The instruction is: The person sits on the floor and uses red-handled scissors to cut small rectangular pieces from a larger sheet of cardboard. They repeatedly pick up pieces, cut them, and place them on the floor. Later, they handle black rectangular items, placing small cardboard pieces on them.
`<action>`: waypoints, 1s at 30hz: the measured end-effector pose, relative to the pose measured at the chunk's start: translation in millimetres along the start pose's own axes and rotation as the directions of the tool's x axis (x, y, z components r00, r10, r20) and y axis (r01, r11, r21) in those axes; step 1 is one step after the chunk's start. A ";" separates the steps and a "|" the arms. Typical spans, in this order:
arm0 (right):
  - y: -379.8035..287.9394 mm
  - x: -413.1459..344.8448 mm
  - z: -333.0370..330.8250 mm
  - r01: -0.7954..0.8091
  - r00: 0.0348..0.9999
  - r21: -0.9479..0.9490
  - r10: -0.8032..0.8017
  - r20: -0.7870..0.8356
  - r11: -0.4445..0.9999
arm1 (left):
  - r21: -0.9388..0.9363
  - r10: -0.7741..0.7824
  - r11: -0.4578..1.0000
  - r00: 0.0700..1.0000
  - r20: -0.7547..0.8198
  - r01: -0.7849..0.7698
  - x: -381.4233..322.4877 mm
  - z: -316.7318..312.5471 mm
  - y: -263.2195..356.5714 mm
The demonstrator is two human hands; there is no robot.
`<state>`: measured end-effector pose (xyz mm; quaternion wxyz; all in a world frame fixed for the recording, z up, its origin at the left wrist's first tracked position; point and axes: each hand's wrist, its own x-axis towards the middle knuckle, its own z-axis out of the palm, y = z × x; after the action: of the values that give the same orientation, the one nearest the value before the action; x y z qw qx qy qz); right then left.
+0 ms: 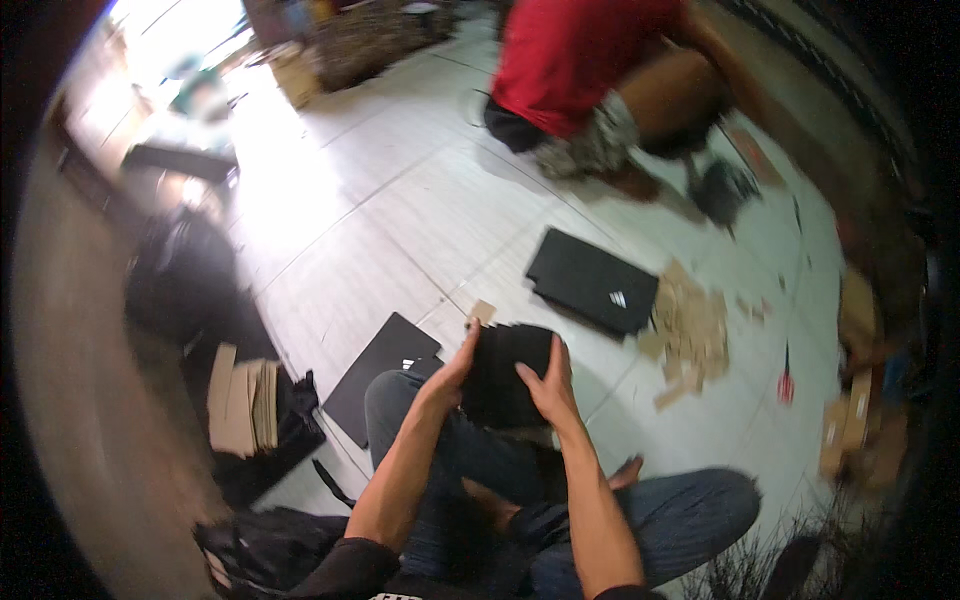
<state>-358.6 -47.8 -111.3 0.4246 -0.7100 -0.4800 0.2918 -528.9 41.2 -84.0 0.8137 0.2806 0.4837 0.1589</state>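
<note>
Between my hands, over my crossed legs, is a black stack of what look like flat cardboard pieces (506, 375). My left hand (454, 371) grips its left edge, and my right hand (547, 379) holds the right edge, thumb on top. Just beyond the stack a small brown cardboard piece (481, 311) lies on the tiles. A flat black cardboard sheet with a white Adidas logo (382, 367) lies by my knee, partly hidden by my left arm and leg. Farther right rests a pile of black sheets (592, 281), also with the Adidas logo.
Brown cardboard scraps (694, 337) are heaped beside the black pile. A red-handled tool (785, 386) lies farther right. Brown cardboard pieces (244, 405) stand stacked at left, near black bags (270, 544). A person in a red shirt (585, 60) squats ahead; another person sits at far left.
</note>
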 end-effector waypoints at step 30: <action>-16.0 -32.4 3.7 0.073 0.985 0.018 -0.069 -0.160 0.997 | 0.440 0.527 0.833 0.720 -0.451 -0.334 -5.7 4.3 -29.7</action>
<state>-380.5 -73.8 -98.7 0.4801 -0.7085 -0.4659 0.2245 -528.3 13.3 -96.5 0.5178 0.4592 0.6378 0.3379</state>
